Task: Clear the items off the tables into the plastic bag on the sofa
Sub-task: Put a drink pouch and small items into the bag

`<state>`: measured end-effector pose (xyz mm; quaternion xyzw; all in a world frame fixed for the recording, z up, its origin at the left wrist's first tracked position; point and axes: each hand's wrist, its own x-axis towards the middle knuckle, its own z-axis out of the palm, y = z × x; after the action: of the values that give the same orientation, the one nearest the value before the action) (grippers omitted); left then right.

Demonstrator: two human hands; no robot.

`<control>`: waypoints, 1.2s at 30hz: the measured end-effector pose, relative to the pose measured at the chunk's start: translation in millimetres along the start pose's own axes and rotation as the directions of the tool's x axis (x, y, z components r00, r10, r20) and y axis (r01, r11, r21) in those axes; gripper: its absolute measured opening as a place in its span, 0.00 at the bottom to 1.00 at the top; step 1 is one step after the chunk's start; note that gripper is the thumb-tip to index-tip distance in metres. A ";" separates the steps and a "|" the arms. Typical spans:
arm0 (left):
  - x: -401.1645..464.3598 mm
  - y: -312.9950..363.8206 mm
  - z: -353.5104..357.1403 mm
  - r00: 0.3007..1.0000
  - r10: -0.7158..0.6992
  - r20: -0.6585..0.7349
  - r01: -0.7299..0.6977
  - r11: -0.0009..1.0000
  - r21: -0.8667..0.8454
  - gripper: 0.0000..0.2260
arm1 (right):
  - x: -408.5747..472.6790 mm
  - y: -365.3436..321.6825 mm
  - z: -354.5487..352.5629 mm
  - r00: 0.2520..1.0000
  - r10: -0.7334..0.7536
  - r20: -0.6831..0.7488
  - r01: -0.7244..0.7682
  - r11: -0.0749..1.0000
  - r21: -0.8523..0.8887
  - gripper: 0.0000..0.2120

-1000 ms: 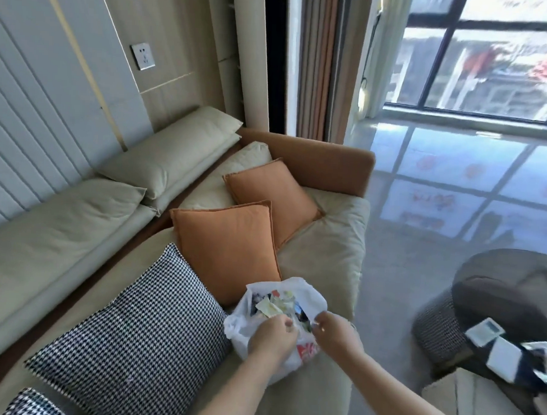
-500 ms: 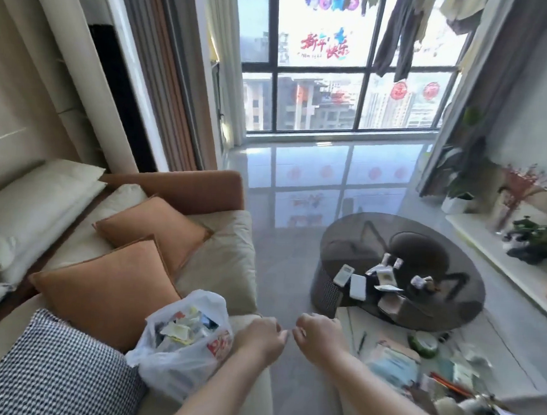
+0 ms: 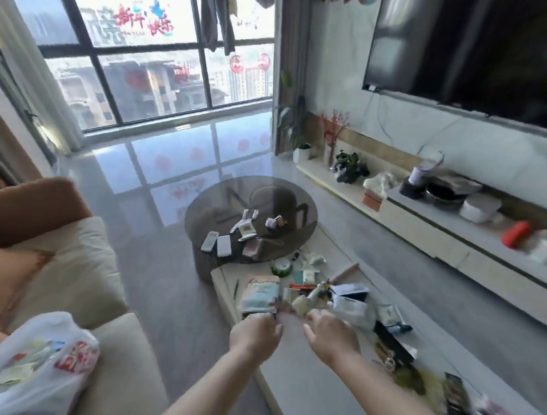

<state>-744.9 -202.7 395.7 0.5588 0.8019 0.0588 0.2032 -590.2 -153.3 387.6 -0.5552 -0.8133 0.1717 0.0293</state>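
Observation:
The white plastic bag [image 3: 36,363], stuffed with paper scraps, sits on the beige sofa [image 3: 85,262] at the lower left. A long pale low table [image 3: 293,362] in front of me carries several packets, a teal pouch [image 3: 260,293], a green tape roll [image 3: 281,267] and dark wrappers. Behind it a round smoked-glass table [image 3: 281,204] holds a remote [image 3: 209,240], a white box and small items. My left hand [image 3: 255,333] hovers over the low table's near end with its fingers curled and empty. My right hand [image 3: 331,337] is beside it, fingers loosely spread, holding nothing.
A long TV console [image 3: 453,234] with pots, plants and a red object runs along the right wall under a dark TV [image 3: 473,49]. Orange cushions [image 3: 9,277] lie on the sofa. Glossy floor stretches to the big window.
My view has swung right, from the sofa and bag to the tables. Both hands left the bag and moved out over the low table, empty.

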 end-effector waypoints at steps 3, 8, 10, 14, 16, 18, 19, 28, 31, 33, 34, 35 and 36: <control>-15.8 58.1 31.6 0.995 0.086 0.045 -0.086 0.996 0.017 0.17 | -34.2 65.4 -7.6 0.996 0.091 0.012 -0.091 0.996 -0.012 0.13; -36.7 137.9 82.4 0.968 0.183 0.170 -0.194 0.980 0.049 0.17 | -89.5 155.1 -12.1 0.963 0.268 0.025 -0.269 0.962 0.050 0.12; -42.7 163.9 100.2 0.953 0.220 0.210 -0.237 0.969 0.063 0.17 | -109.8 185.8 -10.5 0.937 0.346 0.040 -0.348 0.935 0.070 0.13; -42.3 206.4 132.9 0.911 0.297 0.287 -0.330 0.941 0.073 0.16 | -140.5 236.5 -5.7 0.866 0.495 0.066 -0.500 0.862 0.084 0.13; -35.7 224.7 149.0 0.882 0.334 0.333 -0.378 0.923 0.076 0.16 | -149.9 258.0 -1.7 0.817 0.571 0.084 -0.577 0.811 0.100 0.12; -25.4 239.9 166.2 0.854 0.359 0.378 -0.411 0.909 0.065 0.15 | -154.3 278.2 4.2 0.768 0.632 0.103 -0.640 0.760 0.114 0.11; -19.2 246.9 174.2 0.840 0.367 0.400 -0.424 0.904 0.061 0.15 | -154.7 287.6 7.2 0.743 0.660 0.111 -0.670 0.732 0.124 0.10; 44.8 288.4 267.3 0.762 0.329 0.558 -0.411 0.911 0.025 0.15 | -125.7 367.7 57.4 0.599 0.789 0.138 -0.799 0.577 0.169 0.08; 63.0 299.3 300.1 0.757 0.298 0.582 -0.371 0.929 0.006 0.14 | -117.2 390.8 83.0 0.583 0.798 0.154 -0.811 0.562 0.161 0.09; 75.5 305.6 325.3 0.749 0.288 0.597 -0.353 0.936 -0.008 0.13 | -111.0 407.3 102.6 0.581 0.793 0.181 -0.813 0.561 0.154 0.08; 82.2 308.5 339.2 0.745 0.284 0.604 -0.347 0.938 -0.012 0.13 | -107.8 415.8 113.0 0.578 0.793 0.195 -0.816 0.557 0.152 0.07; 89.3 311.4 354.3 0.741 0.281 0.609 -0.345 0.939 -0.014 0.14 | -104.5 424.8 124.4 0.573 0.793 0.205 -0.819 0.553 0.151 0.06; 96.8 314.0 369.6 0.738 0.278 0.615 -0.344 0.939 -0.011 0.14 | -101.7 433.5 136.7 0.568 0.794 0.216 -0.823 0.547 0.153 0.06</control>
<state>-354.6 -47.0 134.9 0.6833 0.5909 -0.1322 0.4081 -196.8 -139.2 138.7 -0.8481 -0.4389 0.2945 -0.0364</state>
